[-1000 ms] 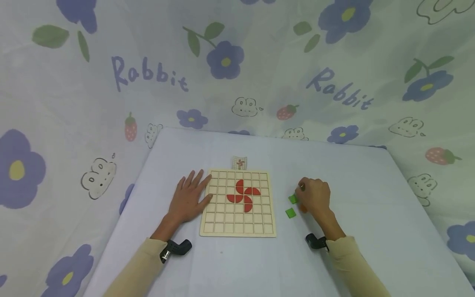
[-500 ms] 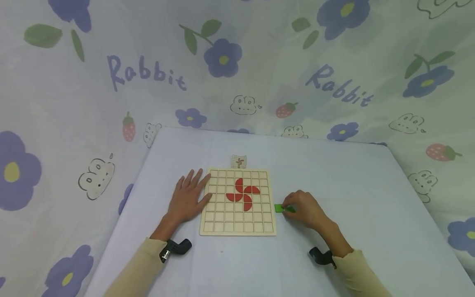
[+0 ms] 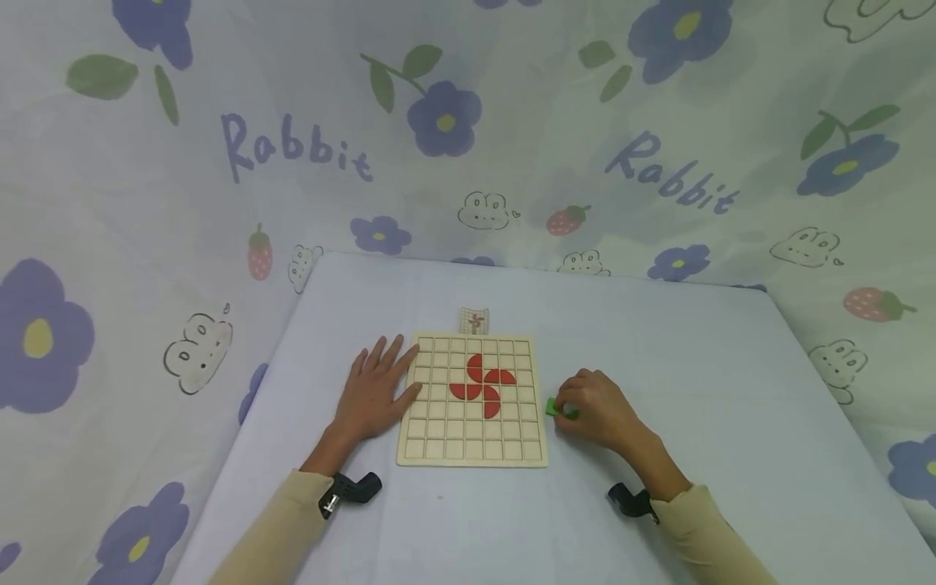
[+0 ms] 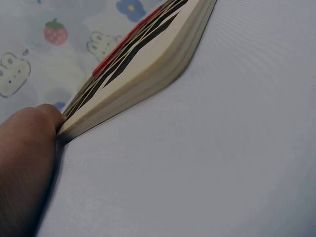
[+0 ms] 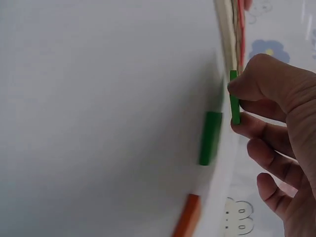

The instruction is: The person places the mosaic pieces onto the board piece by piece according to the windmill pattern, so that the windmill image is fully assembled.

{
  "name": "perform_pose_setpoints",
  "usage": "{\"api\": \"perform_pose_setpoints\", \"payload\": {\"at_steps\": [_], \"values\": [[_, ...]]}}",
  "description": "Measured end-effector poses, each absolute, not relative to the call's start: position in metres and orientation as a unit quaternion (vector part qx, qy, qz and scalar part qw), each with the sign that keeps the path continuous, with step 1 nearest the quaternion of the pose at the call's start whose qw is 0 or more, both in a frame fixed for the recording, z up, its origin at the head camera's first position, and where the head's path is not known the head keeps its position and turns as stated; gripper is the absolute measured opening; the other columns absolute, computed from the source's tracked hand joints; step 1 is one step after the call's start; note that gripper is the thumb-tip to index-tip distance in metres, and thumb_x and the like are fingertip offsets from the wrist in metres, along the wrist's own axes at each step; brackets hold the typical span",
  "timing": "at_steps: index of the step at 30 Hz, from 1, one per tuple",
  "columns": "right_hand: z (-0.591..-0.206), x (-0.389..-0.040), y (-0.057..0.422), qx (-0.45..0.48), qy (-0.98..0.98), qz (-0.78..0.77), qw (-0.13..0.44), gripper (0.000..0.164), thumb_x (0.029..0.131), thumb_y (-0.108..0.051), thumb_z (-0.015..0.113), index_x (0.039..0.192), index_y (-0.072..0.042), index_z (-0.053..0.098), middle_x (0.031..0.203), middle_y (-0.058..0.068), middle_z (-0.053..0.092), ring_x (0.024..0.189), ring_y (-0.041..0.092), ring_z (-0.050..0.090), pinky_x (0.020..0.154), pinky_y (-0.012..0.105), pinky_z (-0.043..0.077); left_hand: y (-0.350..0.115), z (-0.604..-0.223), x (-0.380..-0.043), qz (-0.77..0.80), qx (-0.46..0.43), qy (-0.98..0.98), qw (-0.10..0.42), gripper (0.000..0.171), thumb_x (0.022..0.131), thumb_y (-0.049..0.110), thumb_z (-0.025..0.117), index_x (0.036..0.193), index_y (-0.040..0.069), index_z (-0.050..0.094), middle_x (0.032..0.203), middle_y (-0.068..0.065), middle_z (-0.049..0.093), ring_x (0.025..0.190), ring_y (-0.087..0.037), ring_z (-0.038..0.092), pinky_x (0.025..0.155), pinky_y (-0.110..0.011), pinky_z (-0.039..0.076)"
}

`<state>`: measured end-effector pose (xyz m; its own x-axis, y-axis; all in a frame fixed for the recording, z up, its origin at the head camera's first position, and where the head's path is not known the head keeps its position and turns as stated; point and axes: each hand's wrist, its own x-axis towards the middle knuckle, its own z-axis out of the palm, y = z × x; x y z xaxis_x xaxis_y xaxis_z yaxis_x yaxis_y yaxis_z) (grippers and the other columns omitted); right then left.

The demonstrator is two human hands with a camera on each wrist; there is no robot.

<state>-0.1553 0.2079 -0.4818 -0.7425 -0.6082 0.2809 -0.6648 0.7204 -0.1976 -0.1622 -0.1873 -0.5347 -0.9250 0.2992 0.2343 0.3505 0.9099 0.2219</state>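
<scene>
My left hand (image 3: 369, 398) lies with straight, spread fingers at the left side of a square wooden grid board (image 3: 431, 449). Its thumb and fingertip rest on the board's edge, and the left wrist view shows the thumb (image 4: 29, 148) at the board's rim (image 4: 133, 91). Just off the board's right side, my right hand (image 3: 600, 409) pinches a green square tile (image 5: 234, 98) between thumb and fingers. Another green tile (image 5: 211, 138) lies on the table below that hand. Red quarter-round pieces (image 3: 492, 402) form a pinwheel in the board's middle.
An orange piece (image 5: 187, 216) lies on the table near the right hand, hidden by it in the head view. A small pattern card (image 3: 474, 320) with a red pinwheel stands behind the board. Patterned cloth (image 3: 512, 162) hangs beyond the white table (image 3: 643, 341).
From farther right, my right hand has moved left and nearer to me, to the board's right edge, and now holds a green tile. My left hand stays on the board's left edge.
</scene>
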Motion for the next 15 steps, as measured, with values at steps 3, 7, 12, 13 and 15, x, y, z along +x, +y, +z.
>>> {"api": "perform_pose_setpoints", "payload": {"at_steps": [3, 7, 12, 13, 15], "values": [[-0.477, -0.157, 0.203, 0.358, -0.913, 0.161, 0.108, 0.011, 0.068, -0.016, 0.083, 0.075, -0.018, 0.075, 0.082, -0.009, 0.069, 0.079, 0.011, 0.055, 0.069, 0.030, 0.047, -0.187, -0.535, -0.161, -0.126, -0.166, -0.973, 0.097, 0.067, 0.098, 0.055, 0.043, 0.155, 0.021, 0.033, 0.160, -0.011, 0.024, 0.147, -0.035, 0.012, 0.116, -0.055, 0.010], [-0.473, -0.155, 0.178, 0.392, -0.894, 0.198, 0.093, 0.011, 0.069, -0.017, 0.082, 0.077, -0.019, 0.075, 0.083, -0.011, 0.069, 0.078, 0.009, 0.053, 0.068, 0.029, 0.044, -0.188, -0.536, -0.162, -0.119, -0.165, -0.974, 0.097, 0.068, 0.098, 0.056, 0.042, 0.156, 0.021, 0.032, 0.161, -0.011, 0.023, 0.148, -0.035, 0.012, 0.117, -0.055, 0.009], [-0.473, -0.153, 0.136, 0.447, -0.865, 0.202, 0.103, 0.008, 0.073, -0.020, 0.080, 0.079, -0.018, 0.076, 0.084, -0.009, 0.070, 0.078, 0.010, 0.051, 0.066, 0.028, 0.041, -0.187, -0.533, -0.162, -0.123, -0.165, -0.974, 0.096, 0.067, 0.098, 0.054, 0.043, 0.155, 0.021, 0.033, 0.160, -0.011, 0.024, 0.148, -0.034, 0.013, 0.117, -0.055, 0.010], [-0.474, -0.154, 0.129, 0.456, -0.861, 0.198, 0.108, 0.007, 0.073, -0.020, 0.079, 0.079, -0.018, 0.076, 0.083, -0.010, 0.069, 0.078, 0.010, 0.051, 0.066, 0.028, 0.040, -0.187, -0.533, -0.162, -0.123, -0.165, -0.974, 0.096, 0.067, 0.098, 0.054, 0.043, 0.155, 0.021, 0.033, 0.160, -0.011, 0.024, 0.148, -0.034, 0.013, 0.117, -0.055, 0.010], [-0.475, -0.155, 0.116, 0.474, -0.851, 0.192, 0.120, 0.004, 0.075, -0.020, 0.077, 0.078, -0.018, 0.075, 0.081, -0.010, 0.068, 0.078, 0.011, 0.050, 0.066, 0.029, 0.040, -0.187, -0.533, -0.162, -0.127, -0.166, -0.973, 0.096, 0.067, 0.098, 0.054, 0.043, 0.155, 0.021, 0.033, 0.160, -0.011, 0.025, 0.148, -0.035, 0.013, 0.117, -0.055, 0.010]]}}
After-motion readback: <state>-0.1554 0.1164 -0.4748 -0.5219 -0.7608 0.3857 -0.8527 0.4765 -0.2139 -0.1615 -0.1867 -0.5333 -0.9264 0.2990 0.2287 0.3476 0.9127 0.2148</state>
